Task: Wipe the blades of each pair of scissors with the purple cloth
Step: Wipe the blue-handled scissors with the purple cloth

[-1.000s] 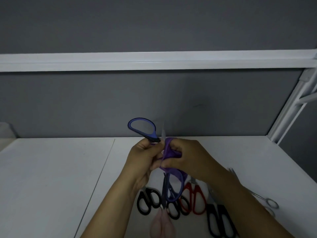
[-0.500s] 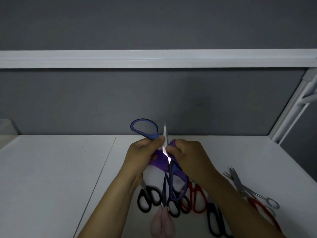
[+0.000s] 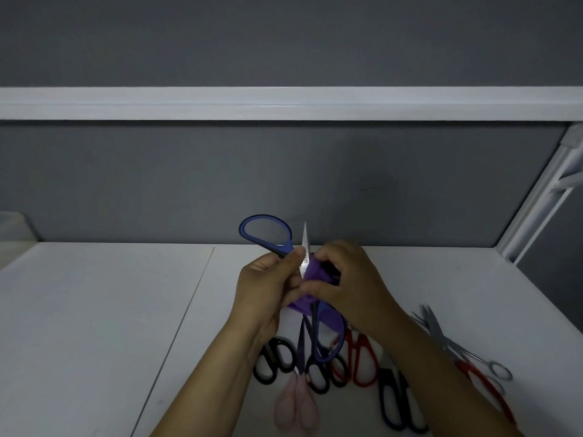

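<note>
Grey wall (image 3: 284, 42) fills the background, crossed by a white horizontal rail (image 3: 284, 104), and below it lies the white tabletop (image 3: 94, 310) I am watching from my station. Starting at the left, my left hand (image 3: 268, 288) is raised above the table, its fingers curled round the middle of the open blue-handled scissors (image 3: 284, 246). One handle loop stands above the hand and a bright steel blade (image 3: 304, 244) points up just beside it, while the other loop hangs below the hands. Touching that blade from the right is the crumpled purple cloth (image 3: 318, 272), pinched between the thumb and fingers of my right hand (image 3: 350, 285), with a tail of cloth drooping beneath. On the table under the hands I see, in order, black-handled scissors (image 3: 273, 362), pink-handled scissors (image 3: 296, 408) nearest me, red-handled scissors (image 3: 356, 361), and a second black-handled pair (image 3: 383, 398). Farther right lie slim all-metal scissors (image 3: 435, 328), beside a pair with a long red handle (image 3: 482, 387).
</note>
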